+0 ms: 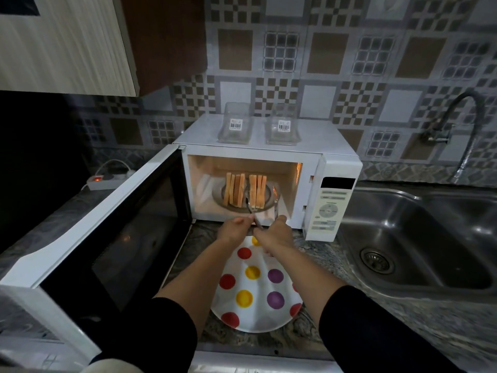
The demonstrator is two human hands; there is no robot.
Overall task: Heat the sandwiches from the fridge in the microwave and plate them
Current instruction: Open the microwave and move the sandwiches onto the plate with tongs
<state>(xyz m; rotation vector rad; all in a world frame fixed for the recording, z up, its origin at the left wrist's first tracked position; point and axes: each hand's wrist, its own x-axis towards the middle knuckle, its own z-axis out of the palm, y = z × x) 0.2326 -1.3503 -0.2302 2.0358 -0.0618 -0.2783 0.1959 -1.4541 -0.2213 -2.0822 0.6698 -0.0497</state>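
Sandwiches upright in microwave | hands: left, right both gripping spoon | labels unreadable

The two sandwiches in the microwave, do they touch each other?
Apart. The head view shows a narrow lit gap between the left sandwich and the right sandwich, both upright on the turntable.
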